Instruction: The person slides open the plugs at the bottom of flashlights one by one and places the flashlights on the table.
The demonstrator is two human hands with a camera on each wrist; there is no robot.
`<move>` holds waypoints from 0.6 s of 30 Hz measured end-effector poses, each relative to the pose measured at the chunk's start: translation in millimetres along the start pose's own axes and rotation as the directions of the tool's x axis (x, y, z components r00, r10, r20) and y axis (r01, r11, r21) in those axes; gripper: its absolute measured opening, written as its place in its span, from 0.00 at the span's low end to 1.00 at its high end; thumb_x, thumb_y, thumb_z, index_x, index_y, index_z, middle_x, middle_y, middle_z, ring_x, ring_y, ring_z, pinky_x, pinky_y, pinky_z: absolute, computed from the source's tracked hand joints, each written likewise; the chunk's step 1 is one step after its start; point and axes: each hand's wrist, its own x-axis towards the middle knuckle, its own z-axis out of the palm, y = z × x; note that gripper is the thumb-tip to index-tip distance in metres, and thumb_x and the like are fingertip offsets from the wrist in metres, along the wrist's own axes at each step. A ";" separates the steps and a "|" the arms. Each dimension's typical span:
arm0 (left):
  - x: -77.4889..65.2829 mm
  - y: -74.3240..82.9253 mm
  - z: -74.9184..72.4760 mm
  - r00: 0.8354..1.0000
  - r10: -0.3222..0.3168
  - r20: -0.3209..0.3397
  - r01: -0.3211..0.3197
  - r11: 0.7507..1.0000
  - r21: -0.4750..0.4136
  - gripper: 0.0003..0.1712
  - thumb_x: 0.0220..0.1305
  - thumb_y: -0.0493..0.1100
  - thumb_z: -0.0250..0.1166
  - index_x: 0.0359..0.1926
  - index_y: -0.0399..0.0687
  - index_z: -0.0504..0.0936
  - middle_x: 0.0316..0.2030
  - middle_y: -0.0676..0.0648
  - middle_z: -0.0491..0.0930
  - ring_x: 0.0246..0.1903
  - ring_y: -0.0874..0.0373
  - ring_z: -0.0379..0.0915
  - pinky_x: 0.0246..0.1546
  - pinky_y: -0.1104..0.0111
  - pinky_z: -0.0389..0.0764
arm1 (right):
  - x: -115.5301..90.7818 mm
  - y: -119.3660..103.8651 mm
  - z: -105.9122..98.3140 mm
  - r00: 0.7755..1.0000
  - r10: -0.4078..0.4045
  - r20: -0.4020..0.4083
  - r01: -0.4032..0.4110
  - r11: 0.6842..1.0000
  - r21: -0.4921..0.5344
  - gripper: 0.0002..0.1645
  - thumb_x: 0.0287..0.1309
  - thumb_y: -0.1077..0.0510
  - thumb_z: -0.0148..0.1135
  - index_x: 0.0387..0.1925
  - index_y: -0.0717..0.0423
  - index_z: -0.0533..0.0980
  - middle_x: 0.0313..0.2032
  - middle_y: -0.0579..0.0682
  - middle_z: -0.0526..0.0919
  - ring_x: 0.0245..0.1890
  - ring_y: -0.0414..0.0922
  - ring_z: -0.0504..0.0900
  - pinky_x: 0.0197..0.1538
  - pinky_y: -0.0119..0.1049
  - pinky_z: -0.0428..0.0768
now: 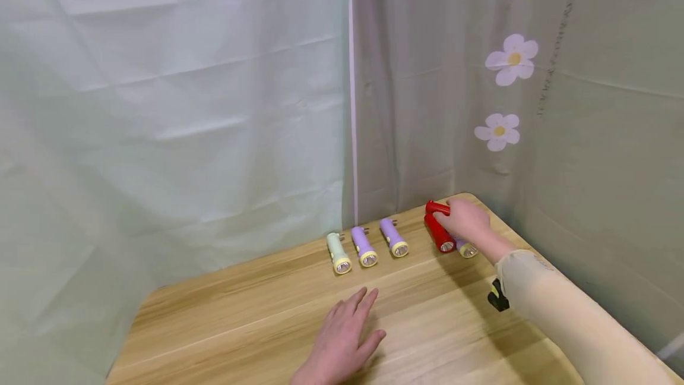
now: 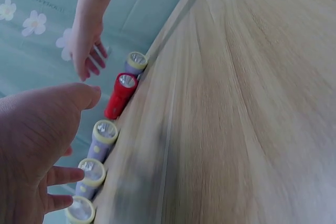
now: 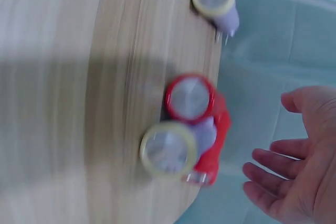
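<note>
My right hand (image 1: 468, 218) is over the far right corner of the table, close above a red flashlight (image 1: 439, 233), a second red flashlight (image 1: 437, 208) behind it and a purple flashlight (image 1: 467, 248). In the right wrist view that hand (image 3: 299, 163) has loosely spread fingers with nothing between them, apart from the red flashlight (image 3: 207, 103). The hand partly hides the purple and rear red ones in the head view. My left hand (image 1: 344, 337) hovers near the table's middle, fingers extended, holding nothing. Beyond it lie a pale green flashlight (image 1: 336, 251) and two purple flashlights (image 1: 363, 245).
The wooden table (image 1: 224, 325) ends at a hanging light curtain (image 1: 214, 135) behind and a grey flowered curtain (image 1: 588, 165) on the right. A black wrist device (image 1: 498, 296) hangs below the right sleeve.
</note>
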 end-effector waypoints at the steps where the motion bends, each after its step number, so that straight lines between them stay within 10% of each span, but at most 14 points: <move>1: 1.7 2.1 -0.1 1.000 0.003 0.000 -0.003 1.000 -0.002 0.42 0.72 0.60 0.62 0.80 0.57 0.58 0.72 0.43 0.66 0.67 0.44 0.67 0.66 0.42 0.68 | -0.8 7.1 -2.8 1.000 0.025 0.019 -0.026 1.000 0.014 0.31 0.66 0.40 0.55 0.54 0.62 0.77 0.43 0.61 0.83 0.39 0.57 0.81 0.33 0.52 0.79; 7: 6.4 9.4 0.4 1.000 0.012 0.017 -0.012 1.000 -0.014 0.42 0.72 0.59 0.62 0.80 0.58 0.57 0.72 0.43 0.67 0.68 0.45 0.67 0.66 0.43 0.68 | -3.0 29.8 -4.4 0.986 0.088 0.141 -0.102 0.990 0.094 0.22 0.64 0.41 0.61 0.30 0.57 0.76 0.26 0.52 0.76 0.28 0.49 0.75 0.29 0.41 0.71; 18: 14.0 16.5 6.0 0.999 0.016 0.031 -0.015 0.999 -0.033 0.41 0.72 0.59 0.61 0.80 0.55 0.59 0.72 0.43 0.67 0.68 0.45 0.66 0.67 0.42 0.66 | -1.7 48.1 9.6 0.965 0.116 0.234 -0.160 0.971 0.180 0.23 0.63 0.48 0.65 0.41 0.66 0.79 0.34 0.57 0.80 0.33 0.51 0.77 0.37 0.42 0.74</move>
